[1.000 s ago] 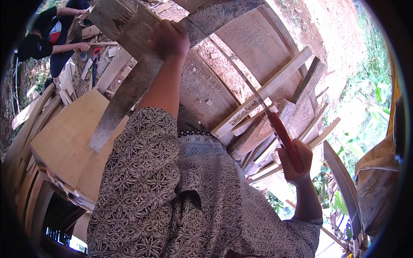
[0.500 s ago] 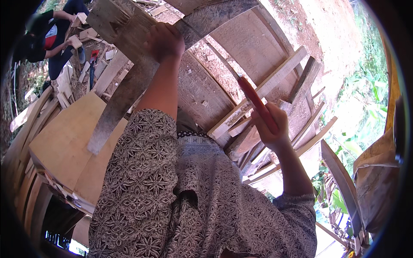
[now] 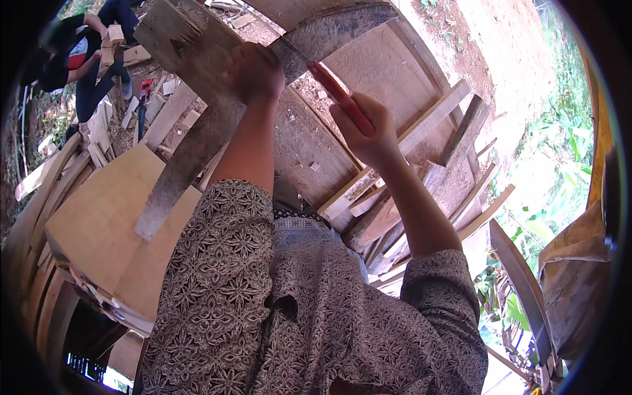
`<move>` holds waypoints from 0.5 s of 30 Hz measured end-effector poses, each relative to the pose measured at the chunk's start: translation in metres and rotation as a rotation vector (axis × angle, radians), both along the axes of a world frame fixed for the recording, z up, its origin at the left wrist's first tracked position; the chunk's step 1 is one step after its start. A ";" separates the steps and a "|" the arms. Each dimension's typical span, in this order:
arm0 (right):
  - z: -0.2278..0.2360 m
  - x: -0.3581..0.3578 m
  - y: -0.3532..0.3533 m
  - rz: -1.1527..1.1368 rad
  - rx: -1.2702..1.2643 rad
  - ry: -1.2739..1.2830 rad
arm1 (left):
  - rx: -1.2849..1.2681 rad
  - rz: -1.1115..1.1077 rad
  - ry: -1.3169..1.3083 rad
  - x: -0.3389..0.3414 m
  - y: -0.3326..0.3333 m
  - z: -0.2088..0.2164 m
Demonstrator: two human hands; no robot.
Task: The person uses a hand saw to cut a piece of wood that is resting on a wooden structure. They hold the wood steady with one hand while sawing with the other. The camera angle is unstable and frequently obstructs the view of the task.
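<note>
My right hand (image 3: 368,128) is closed around the red handle of a handsaw (image 3: 339,97). Its thin blade, seen nearly edge-on, runs up and left to a long grey wooden plank (image 3: 342,31), just right of my left hand. My left hand (image 3: 257,74) is closed on the plank, the fingers curled and partly in shadow. This plank slants from lower left to upper right. A rough, split-ended board (image 3: 181,36) meets it beside my left hand. Where the saw's teeth touch the wood is too small to make out.
Pale wooden panels (image 3: 99,210) are stacked at the left. Below the plank lie a brown board (image 3: 309,145) and several loose timbers (image 3: 395,210). Another person (image 3: 99,52) sits at the far left, holding a wood block among scraps. Bright ground and plants lie at the right.
My right hand and the saw handle have moved up and left, toward the plank and my left hand. The left hand stays on the plank. The other person's hands have shifted.
</note>
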State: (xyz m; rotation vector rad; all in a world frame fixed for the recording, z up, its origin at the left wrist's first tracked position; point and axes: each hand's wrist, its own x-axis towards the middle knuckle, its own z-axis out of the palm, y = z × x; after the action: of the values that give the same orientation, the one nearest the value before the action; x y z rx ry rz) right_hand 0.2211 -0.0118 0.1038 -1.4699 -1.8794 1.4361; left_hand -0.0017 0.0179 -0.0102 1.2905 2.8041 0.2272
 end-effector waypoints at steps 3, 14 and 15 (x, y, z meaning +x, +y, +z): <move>0.059 0.082 -0.050 -0.009 -0.094 -0.077 | -0.006 0.017 -0.002 -0.003 -0.001 0.002; -0.029 -0.036 0.025 -0.078 0.086 0.120 | 0.035 -0.043 -0.005 0.011 0.000 -0.007; -0.030 -0.041 0.030 -0.060 0.090 0.123 | 0.015 -0.029 -0.013 0.005 0.003 -0.007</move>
State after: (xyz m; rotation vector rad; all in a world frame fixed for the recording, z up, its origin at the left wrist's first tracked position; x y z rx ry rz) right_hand 0.1801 0.0181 0.0740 -1.3531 -1.7865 1.3634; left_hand 0.0036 0.0214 -0.0171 1.3265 2.7768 0.2544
